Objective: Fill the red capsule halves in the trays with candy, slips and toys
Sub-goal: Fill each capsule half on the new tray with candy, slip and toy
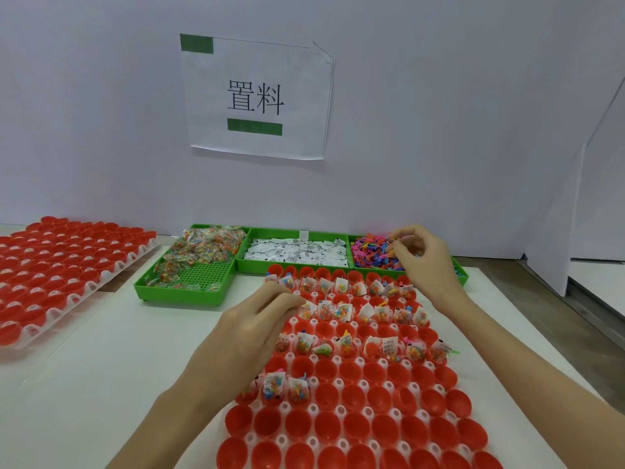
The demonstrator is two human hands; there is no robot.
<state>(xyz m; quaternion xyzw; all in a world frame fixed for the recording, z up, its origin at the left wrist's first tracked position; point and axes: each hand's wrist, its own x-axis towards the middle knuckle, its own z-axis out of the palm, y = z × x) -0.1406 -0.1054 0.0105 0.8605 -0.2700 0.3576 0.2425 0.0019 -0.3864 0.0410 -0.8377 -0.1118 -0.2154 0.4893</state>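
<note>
A white tray (313, 409) of red capsule halves (368, 431) lies in front of me. Several halves in the far rows hold candy packets, slips and toys (341, 286); the near rows are bare. My left hand (250, 330) rests at the tray's left edge. Its fingers are curled, with the tips at a candy packet (308, 308) in the second row, and what it holds is hidden. My right hand (422, 258) hovers over the toy bin (368, 252), thumb and forefinger pinching a small coloured toy (394, 237).
Green bins stand behind the tray: candy packets (203, 245) on the left, white slips (294, 253) in the middle. A second tray of red halves (54, 265) lies at far left. A paper sign (257, 96) hangs on the back wall. A white partition (575, 198) stands at right.
</note>
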